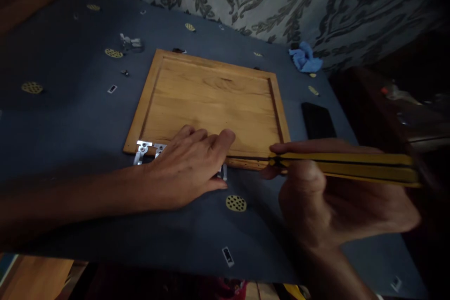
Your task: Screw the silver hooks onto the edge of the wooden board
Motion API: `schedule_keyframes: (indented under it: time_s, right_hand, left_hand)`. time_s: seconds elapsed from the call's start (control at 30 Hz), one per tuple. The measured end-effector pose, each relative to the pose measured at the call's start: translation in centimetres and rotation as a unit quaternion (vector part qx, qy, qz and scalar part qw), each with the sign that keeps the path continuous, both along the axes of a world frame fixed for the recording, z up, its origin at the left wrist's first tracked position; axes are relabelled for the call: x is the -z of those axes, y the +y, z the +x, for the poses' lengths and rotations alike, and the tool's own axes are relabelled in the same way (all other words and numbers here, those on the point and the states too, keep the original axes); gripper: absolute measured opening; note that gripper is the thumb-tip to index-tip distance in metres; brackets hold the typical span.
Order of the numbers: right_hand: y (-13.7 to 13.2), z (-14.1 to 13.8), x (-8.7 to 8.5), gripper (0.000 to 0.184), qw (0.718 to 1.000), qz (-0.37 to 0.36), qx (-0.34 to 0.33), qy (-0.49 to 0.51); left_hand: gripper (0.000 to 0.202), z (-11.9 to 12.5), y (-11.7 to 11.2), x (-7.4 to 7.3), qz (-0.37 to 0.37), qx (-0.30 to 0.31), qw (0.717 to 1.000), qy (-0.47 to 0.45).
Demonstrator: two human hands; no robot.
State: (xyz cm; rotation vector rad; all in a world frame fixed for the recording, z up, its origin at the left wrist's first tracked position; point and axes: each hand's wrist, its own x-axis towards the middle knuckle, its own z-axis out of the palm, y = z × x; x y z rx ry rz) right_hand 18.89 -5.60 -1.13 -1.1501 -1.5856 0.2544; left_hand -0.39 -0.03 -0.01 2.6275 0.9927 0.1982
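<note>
A wooden cabinet door panel (211,98) lies flat on a dark blue cloth (70,117). My left hand (188,168) rests palm down on the panel's near edge, fingers stretched out, covering part of a silver metal hinge (143,149) fixed to that edge. My right hand (330,197) is closed round a yellow and black screwdriver handle (351,167), held level, with its front end at the panel's near right corner. The tool's tip is hidden.
A black phone (318,121) lies right of the panel. A crumpled blue cloth (305,58) sits at the back right by patterned fabric. A second metal hinge (131,42) and loose screws lie at the back left. Dark furniture (404,103) stands to the right.
</note>
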Motion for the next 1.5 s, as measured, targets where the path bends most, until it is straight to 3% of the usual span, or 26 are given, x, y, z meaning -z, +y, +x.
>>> schedule_keyframes:
  time_s: [0.1, 0.33, 0.73, 0.93, 1.13, 1.23, 1.4, 1.5]
  right_hand:
    - [0.6, -0.5, -0.1, 0.004, 0.999, 0.035, 0.031, 0.003]
    - [0.7, -0.3, 0.0, 0.008, 1.0, 0.001, 0.009, 0.003]
    - [0.8, -0.3, 0.1, 0.018, 0.998, 0.024, -0.029, -0.047]
    - [1.0, -0.4, -0.3, 0.01, 0.996, 0.028, 0.013, -0.084]
    - [1.2, -1.3, -0.5, 0.011, 0.998, 0.012, 0.031, -0.054]
    - [1.3, -1.0, -1.2, 0.013, 0.999, -0.007, -0.005, -0.05]
    - [1.8, 0.4, -2.6, 0.018, 0.986, -0.075, -0.14, -0.05]
    - [1.9, 0.9, -2.5, 0.021, 0.983, -0.071, -0.164, -0.049]
  left_hand:
    - [0.053, 0.0, 0.1, 0.0, -0.009, -0.014, 1.0, -0.004]
    - [0.056, -0.1, 0.2, -0.3, -0.036, -0.021, 0.999, -0.004]
    - [0.055, 0.1, 0.3, -0.3, -0.031, -0.022, 0.999, -0.002]
    - [0.054, 0.0, 0.2, -0.1, -0.023, -0.013, 1.0, -0.006]
    - [0.055, 0.0, 0.2, 0.0, -0.016, -0.013, 1.0, -0.002]
    - [0.055, 0.0, 0.2, -0.1, -0.02, -0.012, 1.0, 0.004]
    - [0.054, 0.0, 0.3, -0.1, -0.033, -0.015, 0.999, -0.008]
    - [0.055, 0.1, 0.3, -0.1, -0.033, -0.015, 0.999, 0.002]
